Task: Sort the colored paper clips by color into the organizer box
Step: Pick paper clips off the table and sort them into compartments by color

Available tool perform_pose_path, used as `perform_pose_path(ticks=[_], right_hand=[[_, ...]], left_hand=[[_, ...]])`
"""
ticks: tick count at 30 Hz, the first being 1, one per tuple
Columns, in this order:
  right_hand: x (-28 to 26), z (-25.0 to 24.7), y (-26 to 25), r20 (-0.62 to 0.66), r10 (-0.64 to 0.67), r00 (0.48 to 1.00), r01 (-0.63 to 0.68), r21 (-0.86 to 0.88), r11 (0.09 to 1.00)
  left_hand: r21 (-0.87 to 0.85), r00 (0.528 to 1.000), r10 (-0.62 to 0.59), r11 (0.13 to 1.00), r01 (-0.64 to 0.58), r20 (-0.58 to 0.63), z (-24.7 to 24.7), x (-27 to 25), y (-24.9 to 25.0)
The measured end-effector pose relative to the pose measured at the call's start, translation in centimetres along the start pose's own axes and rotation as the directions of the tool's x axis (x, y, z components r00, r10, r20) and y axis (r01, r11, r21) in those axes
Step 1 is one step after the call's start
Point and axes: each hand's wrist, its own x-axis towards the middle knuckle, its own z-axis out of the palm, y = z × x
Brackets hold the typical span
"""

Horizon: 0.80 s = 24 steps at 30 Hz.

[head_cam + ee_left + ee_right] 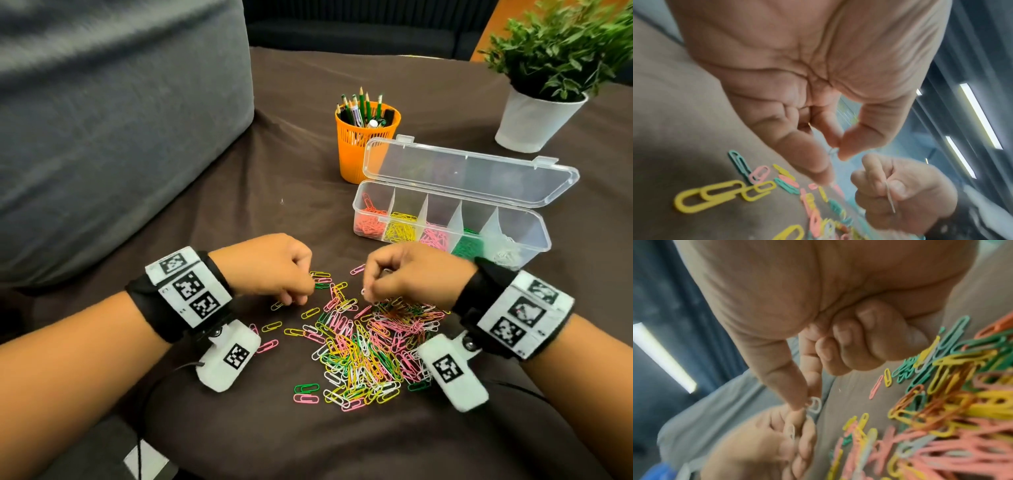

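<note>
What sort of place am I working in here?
Probably a home or lounge: a cloth-covered surface beside a grey sofa cushion, with a pencil cup and potted plant.

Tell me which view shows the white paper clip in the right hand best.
The right wrist view: the white paper clip sticks out clearly where the right hand pinches it between thumb and forefinger. The head view shows only a small pale glint below the knuckles. The left wrist view shows it edge-on, as a thin sliver.

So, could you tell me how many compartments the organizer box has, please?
5 in the organizer box, left to right: orange clips, yellow clips, pink clips, green clips, white clips. None looks hidden.
</note>
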Motion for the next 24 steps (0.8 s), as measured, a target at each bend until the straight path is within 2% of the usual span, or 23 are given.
perform_pose_path(ticks=[1,2,4,5,7,10,12,13,14,15,16,17,18,20,24], right_hand=[[-0.1,-0.4,0.2,0.0,0.022,1.0,-0.021,0.174,0.985],[-0.1,-0.6,0.6,0.013,0.049,0.999,-0.051,0.361,0.931],[0.1,-1.0,1.2,0.064,0.095,0.993,-0.113,0.667,0.736],[0.1,-1.2,1.4,0.081,0.104,0.991,-0.129,0.748,0.651],[0.3,-1.4,1.6,0.058,0.13,0.99,-0.123,0.806,0.578],[0.5,-1.6,1.6,-0.011,0.162,0.987,-0.097,0.761,0.642],[0.9,-1.1,1.3,-0.04,0.161,0.986,-0.091,0.677,0.73],[1.0,-0.6,0.9,-0.062,0.15,0.987,-0.087,0.582,0.809],[1.1,-0.1,0.5,-0.089,0.123,0.988,-0.076,0.408,0.91],[1.3,0.3,0.2,-0.114,0.075,0.991,-0.056,0.16,0.986],[1.5,0.9,-0.1,-0.118,0.015,0.993,-0.026,-0.098,0.995],[1.7,1.6,-0.4,-0.09,-0.042,0.995,0.013,-0.309,0.951],[1.9,2.1,-0.7,-0.053,-0.07,0.996,0.039,-0.449,0.893],[2.3,2.8,-1.1,-0.017,-0.049,0.999,0.031,-0.568,0.822],[2.6,2.4,-1.1,-0.023,-0.013,1.0,-0.005,-0.634,0.773]], left_hand=[[-0.123,0.999,0.0,0.992,-0.006,-0.046,0.0,-0.2,0.0],[-0.218,0.997,-0.002,0.976,-0.015,-0.078,0.1,-0.4,-0.1],[-0.328,0.994,0.002,0.944,-0.037,-0.106,0.4,-0.8,0.0],[-0.358,0.994,0.018,0.932,-0.056,-0.109,0.6,-1.0,0.1],[-0.387,0.995,0.032,0.92,-0.066,-0.092,1.2,-1.2,0.5],[-0.314,0.999,0.017,0.949,-0.025,-0.028,2.4,-0.9,1.0],[-0.053,1.0,0.026,0.998,-0.026,-0.015,2.9,-0.7,1.2],[0.116,0.998,0.052,0.992,-0.048,-0.025,3.0,-0.6,1.3],[0.265,0.995,0.09,0.961,-0.077,-0.036,3.2,-0.5,1.3],[0.372,0.992,0.117,0.923,-0.093,-0.04,3.3,-0.5,1.3],[0.436,0.991,0.124,0.895,-0.093,-0.043,3.4,-0.4,1.3],[0.479,0.99,0.128,0.873,-0.088,-0.051,3.5,-0.4,1.4],[0.522,0.989,0.133,0.849,-0.084,-0.058,3.7,-0.3,1.5],[0.598,0.989,0.142,0.797,-0.084,-0.051,3.9,0.0,1.8],[0.664,0.989,0.148,0.741,-0.1,-0.017,3.9,0.1,2.3]])
